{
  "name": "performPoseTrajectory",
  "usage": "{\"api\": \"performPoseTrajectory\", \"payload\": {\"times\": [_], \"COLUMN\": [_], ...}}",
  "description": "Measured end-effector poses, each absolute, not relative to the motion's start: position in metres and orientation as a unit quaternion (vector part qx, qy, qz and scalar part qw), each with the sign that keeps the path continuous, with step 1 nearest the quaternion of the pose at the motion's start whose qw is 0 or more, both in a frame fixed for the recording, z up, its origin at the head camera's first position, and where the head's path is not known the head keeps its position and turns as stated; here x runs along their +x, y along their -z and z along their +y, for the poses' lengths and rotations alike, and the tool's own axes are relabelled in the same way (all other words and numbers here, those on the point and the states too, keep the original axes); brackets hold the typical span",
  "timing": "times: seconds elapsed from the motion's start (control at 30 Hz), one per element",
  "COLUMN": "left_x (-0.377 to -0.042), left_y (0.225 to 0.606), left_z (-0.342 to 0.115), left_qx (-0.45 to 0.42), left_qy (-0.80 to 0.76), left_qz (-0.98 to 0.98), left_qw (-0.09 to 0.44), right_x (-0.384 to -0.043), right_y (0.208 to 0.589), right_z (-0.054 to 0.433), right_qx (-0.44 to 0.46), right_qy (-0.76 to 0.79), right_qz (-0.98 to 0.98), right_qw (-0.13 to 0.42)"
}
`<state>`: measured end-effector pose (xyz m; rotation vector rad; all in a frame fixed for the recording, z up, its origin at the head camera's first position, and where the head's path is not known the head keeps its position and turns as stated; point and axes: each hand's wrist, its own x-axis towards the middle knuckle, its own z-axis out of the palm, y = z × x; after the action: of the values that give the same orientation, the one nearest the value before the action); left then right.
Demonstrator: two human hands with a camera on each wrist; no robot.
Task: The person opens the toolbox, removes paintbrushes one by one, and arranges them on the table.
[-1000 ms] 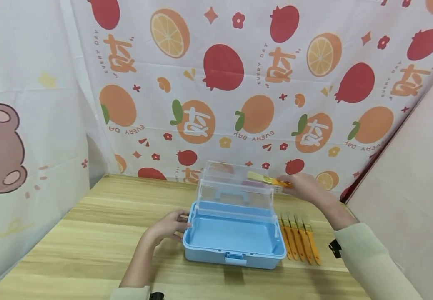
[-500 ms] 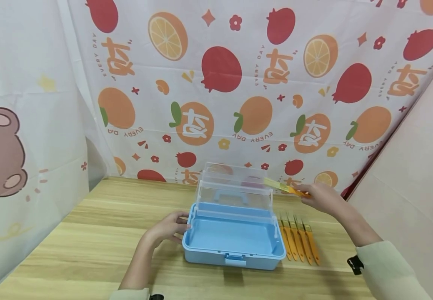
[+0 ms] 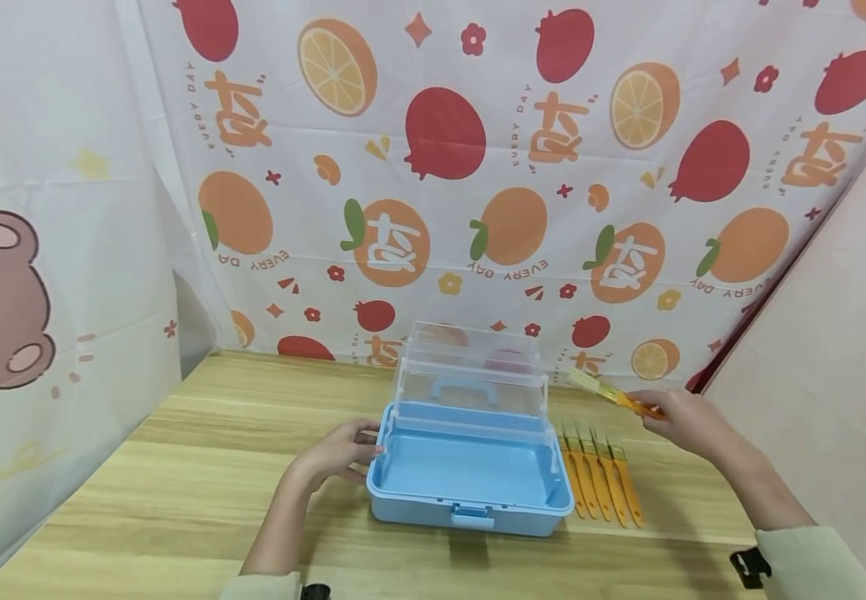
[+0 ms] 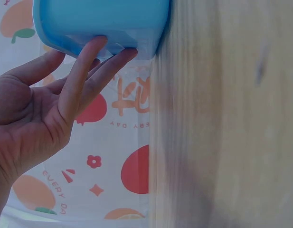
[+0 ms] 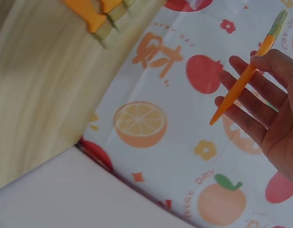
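A light blue toolbox (image 3: pixel 470 521) with a raised clear plastic lid (image 3: pixel 473 385) stands on the table. My left hand (image 3: pixel 337 454) rests against its left side; in the left wrist view, fairly straight fingers touch the blue wall. Off to the right, my right hand (image 3: pixel 691 423) pinches the orange handle of a flat paintbrush (image 3: pixel 613 393) above the table, its pale bristles pointing up and left. The thumb lies over that handle in the right wrist view. Several more orange-handled paintbrushes (image 3: pixel 613 487) lie side by side, right of the box, bristles toward the back.
The wooden table (image 3: pixel 252 467) backs onto a fruit-print cloth (image 3: pixel 290 217). A bear-print cloth (image 3: pixel 102 275) hangs at the left, and a plain pale wall (image 3: pixel 830 367) bounds the right side.
My right hand has moved right and lower with the paintbrush, from beside the clear lid to behind the row of brushes. My left hand and the toolbox have stayed put.
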<state>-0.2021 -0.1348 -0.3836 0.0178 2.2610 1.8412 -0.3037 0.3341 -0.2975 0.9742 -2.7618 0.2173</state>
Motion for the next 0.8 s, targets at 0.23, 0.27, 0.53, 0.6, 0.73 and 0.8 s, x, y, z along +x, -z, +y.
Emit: {"api": "performPoseTrajectory", "payload": {"times": [0.23,0.27,0.53,0.6,0.73,0.8], "left_x": [-0.201,-0.201,-0.202,-0.202,-0.201,-0.201], "left_y": [0.383,0.383,0.383,0.383,0.383,0.384], "left_z": [-0.135,-0.135,-0.135,-0.135,-0.134,-0.134], "left_qx": [0.013,0.012,0.014,0.012,0.008,0.007], "left_qy": [-0.631,-0.631,-0.635,-0.635,-0.633,-0.633], "left_qz": [0.767,0.767,0.764,0.764,0.765,0.766], "left_qw": [0.116,0.116,0.118,0.117,0.115,0.115], "right_x": [-0.3,-0.3,-0.3,-0.301,-0.301,-0.301], "right_y": [0.315,0.317,0.336,0.342,0.353,0.36], "right_z": [0.353,0.354,0.368,0.371,0.374,0.375], "right_qx": [0.312,0.311,0.31,0.306,0.284,0.274], "right_qy": [-0.094,-0.095,-0.123,-0.124,-0.119,-0.118], "right_qz": [-0.941,-0.942,-0.941,-0.942,-0.951,-0.954], "right_qw": [0.087,0.083,0.056,0.054,0.04,0.031]}}
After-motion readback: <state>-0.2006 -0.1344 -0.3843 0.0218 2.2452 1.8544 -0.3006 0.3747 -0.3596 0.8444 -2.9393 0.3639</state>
